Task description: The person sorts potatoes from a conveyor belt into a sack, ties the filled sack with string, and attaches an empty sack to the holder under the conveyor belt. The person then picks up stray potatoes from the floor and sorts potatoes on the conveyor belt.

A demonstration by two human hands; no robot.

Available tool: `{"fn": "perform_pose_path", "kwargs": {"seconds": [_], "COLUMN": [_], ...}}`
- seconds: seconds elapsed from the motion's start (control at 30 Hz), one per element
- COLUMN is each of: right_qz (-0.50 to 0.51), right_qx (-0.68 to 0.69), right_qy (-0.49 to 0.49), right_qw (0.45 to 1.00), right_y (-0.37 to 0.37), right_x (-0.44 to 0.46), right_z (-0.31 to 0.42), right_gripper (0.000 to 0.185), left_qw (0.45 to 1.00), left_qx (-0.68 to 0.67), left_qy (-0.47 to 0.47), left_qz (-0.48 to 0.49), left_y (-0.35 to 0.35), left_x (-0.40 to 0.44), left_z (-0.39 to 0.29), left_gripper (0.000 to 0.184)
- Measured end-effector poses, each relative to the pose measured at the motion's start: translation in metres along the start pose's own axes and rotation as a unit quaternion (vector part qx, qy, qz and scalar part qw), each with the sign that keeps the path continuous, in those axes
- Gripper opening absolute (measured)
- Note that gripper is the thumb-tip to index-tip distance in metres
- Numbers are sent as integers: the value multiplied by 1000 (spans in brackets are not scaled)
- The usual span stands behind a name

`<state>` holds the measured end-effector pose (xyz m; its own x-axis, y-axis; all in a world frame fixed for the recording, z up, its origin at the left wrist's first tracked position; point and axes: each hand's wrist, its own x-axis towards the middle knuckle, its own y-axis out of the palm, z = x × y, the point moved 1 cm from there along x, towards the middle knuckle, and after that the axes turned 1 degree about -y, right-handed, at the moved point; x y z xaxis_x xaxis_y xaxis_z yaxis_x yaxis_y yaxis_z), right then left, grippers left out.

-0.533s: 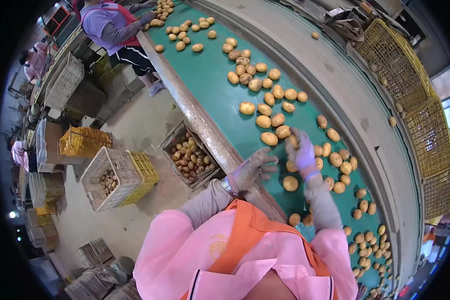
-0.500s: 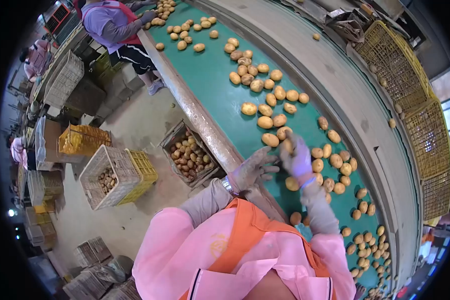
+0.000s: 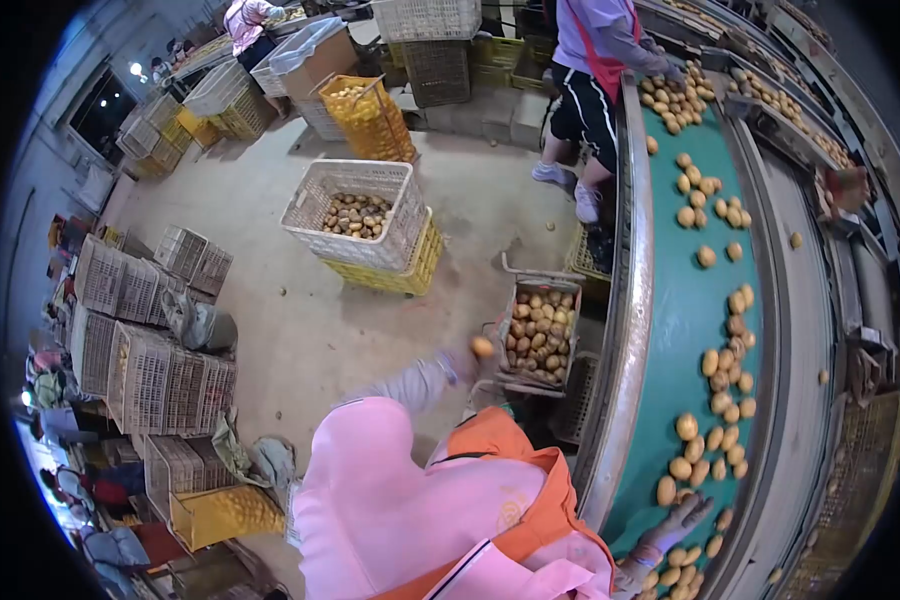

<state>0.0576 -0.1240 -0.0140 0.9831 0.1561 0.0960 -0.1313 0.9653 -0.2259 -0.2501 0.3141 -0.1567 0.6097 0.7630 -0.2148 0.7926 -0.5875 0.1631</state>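
Note:
My left hand [image 3: 459, 362], gloved and blurred, is out over the floor beside the crate of potatoes [image 3: 539, 335], with a single potato [image 3: 482, 346] at its fingers. It seems closed on that potato, though the fingers are smeared. On the other side, my gloved right hand [image 3: 684, 524] is low over the green belt [image 3: 675, 355], fingers spread, next to several loose potatoes [image 3: 687, 427]. Nothing shows in its grasp.
A metal rail [image 3: 627, 350] edges the belt. Beyond the crate stand a white basket of potatoes [image 3: 353, 205] on a yellow basket and a full yellow sack [image 3: 368, 120]. A co-worker [image 3: 595, 80] reaches over the belt's far end. Stacked crates [image 3: 170, 370] stand at left.
The view has swung toward the floor side. My left hand has moved from the belt's edge toward the crate and now has a potato; my right hand, earlier at a potato, is spread over the belt.

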Motion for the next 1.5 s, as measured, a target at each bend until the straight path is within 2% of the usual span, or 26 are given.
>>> {"fn": "perform_pose_path", "kwargs": {"seconds": [0.03,0.13,0.17,0.2,0.23,0.27,0.33,0.4,0.47,0.5,0.53,0.6,0.67,0.7,0.77,0.83,0.9,0.93,0.97,1.03,1.07,1.17,1.3,1.4,1.47,1.5], "right_qz": [5,29,31,35,35,19,-8,-15,-53,-63,-126,-174,-256,-262,-235,-244,-231,-186,-141,-120,-175,-309,-355,-280,-31,-36], "right_qx": [-41,35,-5,-44,-43,-69,-121,-151,-132,-101,-271,-470,-516,-508,-544,-659,-534,-545,-553,-397,-291,-364,-327,-373,-573,-570], "right_qy": [-4,15,-23,-59,-60,-75,-83,-88,-49,-99,-101,-84,22,-28,35,36,-11,-11,-8,-84,-137,-190,-33,-50,45,55], "right_qw": [999,999,999,997,997,995,989,985,989,988,949,861,817,820,805,711,813,818,821,906,930,858,875,883,818,819], "right_y": [7,31,35,42,49,55,61,59,46,36,11,-53,-71,-89,-58,-9,19,40,55,62,60,34,23,54,73,76], "right_x": [2,19,25,30,34,36,38,43,41,43,30,7,-21,-31,-46,-44,-36,-31,-26,-8,6,39,88,139,164,170], "right_z": [16,30,31,31,26,17,21,12,3,6,11,-1,10,-16,21,35,39,55,74,81,74,74,37,43,43,53], "right_gripper": [60,61,61,61,61,61,61,61,62,60,59,55,49,47,48,47,46,44,42,37,32,32,32,36,52,52], "left_qw": [905,889,886,890,841,841,919,957,970,959,940,931,865,814,749,677,625,577,565,521,523,559,607,625,632,643], "left_qx": [-396,-343,-381,-383,-333,-334,-139,-62,31,112,178,270,334,344,284,313,300,296,291,305,325,355,346,317,307,296], "left_qy": [-85,250,223,221,187,187,169,156,45,141,228,244,361,435,509,500,488,468,466,460,452,427,377,355,331,340], "left_qz": [-130,-168,-142,-111,-384,-382,-328,-236,-236,-221,-181,-24,100,171,315,440,530,600,615,651,645,616,609,619,630,618], "left_y": [-56,-174,-212,-281,-252,-248,-241,-183,-94,-55,-2,109,205,241,282,318,341,348,353,361,363,361,359,359,355,352], "left_x": [33,80,87,115,110,127,162,211,236,249,253,206,158,135,101,62,43,40,41,47,56,84,121,143,158,174], "left_z": [-15,-224,-284,-320,-371,-380,-387,-343,-272,-237,-190,-167,-188,-203,-205,-196,-173,-164,-158,-150,-153,-156,-162,-165,-164,-163], "left_gripper": [28,52,65,55,46,46,40,28,27,32,39,47,42,40,40,40,39,39,39,38,38,39,41,40,39,37]}}
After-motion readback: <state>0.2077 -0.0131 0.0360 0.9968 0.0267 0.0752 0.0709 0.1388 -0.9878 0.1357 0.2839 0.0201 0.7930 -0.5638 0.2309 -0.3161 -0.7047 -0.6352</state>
